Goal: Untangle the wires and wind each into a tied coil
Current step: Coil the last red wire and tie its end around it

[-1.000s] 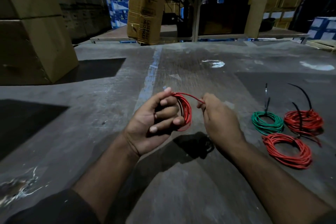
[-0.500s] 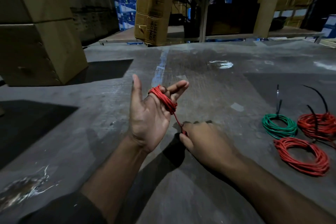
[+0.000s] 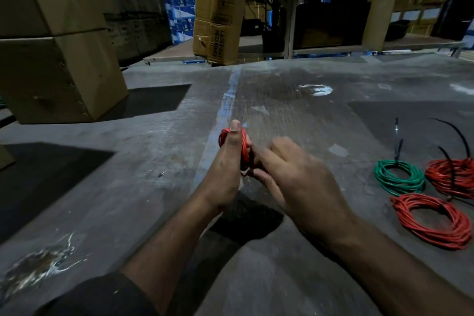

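Just left of the green coil on the worktop, the left hand is clasping a small red wire coil while the right hand is pinching its tail; winding is nearly finished, and tying probably follows.

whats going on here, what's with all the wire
A person is winding a red wire into a small coil. The left hand holds the loops with the thumb up along them, and the right hand works at the coil's side; motion blur hides its exact grip. On the floor to the right lie three finished coils: a green coil, a far red coil and a near red coil.
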`<state>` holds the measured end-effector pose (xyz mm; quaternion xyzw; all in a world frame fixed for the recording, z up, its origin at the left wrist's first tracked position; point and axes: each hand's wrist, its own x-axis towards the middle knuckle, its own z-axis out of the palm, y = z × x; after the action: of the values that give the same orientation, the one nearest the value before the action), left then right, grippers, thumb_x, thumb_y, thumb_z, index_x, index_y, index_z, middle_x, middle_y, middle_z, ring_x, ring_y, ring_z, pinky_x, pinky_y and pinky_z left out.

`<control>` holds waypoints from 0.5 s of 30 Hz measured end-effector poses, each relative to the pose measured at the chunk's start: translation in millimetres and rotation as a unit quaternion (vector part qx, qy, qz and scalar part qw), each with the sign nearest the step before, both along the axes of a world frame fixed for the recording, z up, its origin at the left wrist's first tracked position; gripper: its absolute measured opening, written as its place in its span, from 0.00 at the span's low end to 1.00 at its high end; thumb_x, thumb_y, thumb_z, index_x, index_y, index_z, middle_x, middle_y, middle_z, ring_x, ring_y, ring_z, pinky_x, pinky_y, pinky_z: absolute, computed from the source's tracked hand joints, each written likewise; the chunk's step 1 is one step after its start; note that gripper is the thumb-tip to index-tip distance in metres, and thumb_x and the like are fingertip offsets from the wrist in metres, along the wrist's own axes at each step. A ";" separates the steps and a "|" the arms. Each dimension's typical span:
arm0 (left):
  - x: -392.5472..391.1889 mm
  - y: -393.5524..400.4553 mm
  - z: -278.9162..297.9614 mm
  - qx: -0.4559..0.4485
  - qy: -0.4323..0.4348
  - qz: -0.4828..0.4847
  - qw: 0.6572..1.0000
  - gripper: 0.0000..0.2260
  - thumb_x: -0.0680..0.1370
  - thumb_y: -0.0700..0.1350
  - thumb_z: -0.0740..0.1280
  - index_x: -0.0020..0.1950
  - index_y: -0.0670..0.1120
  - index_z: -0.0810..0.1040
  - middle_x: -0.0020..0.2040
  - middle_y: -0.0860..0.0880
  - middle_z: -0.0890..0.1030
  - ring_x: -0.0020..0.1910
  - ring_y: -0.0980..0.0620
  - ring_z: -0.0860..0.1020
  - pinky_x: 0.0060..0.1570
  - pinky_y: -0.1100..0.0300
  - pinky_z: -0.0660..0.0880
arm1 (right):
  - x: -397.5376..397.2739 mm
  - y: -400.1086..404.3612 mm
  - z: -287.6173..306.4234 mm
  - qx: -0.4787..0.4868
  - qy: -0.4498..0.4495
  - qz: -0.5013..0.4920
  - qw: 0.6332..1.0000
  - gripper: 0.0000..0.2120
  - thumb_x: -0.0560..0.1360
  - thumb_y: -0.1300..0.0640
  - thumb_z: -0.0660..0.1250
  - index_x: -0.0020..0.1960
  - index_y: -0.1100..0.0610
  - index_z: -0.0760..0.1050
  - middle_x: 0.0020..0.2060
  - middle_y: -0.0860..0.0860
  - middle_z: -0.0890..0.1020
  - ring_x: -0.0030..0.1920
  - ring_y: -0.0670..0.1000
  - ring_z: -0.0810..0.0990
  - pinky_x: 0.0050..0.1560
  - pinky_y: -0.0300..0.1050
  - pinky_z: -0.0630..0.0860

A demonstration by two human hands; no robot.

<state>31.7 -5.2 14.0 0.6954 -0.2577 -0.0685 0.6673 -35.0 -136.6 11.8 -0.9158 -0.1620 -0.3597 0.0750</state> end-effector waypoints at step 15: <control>-9.5 4.5 4.6 0.096 0.065 -0.075 0.990 0.34 0.78 0.71 0.43 0.52 0.50 0.81 0.36 0.52 0.80 0.30 0.55 0.73 0.23 0.62 0.64 | 8.2 -11.0 -0.6 0.163 0.007 0.086 0.983 0.13 0.78 0.46 0.65 0.51 0.57 0.76 0.59 0.51 0.76 0.61 0.51 0.73 0.59 0.43 0.71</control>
<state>22.1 -0.7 18.6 0.7290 -0.2577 -0.1876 0.6058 -26.8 -147.6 11.2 -0.8766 -0.1787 -0.3667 0.2554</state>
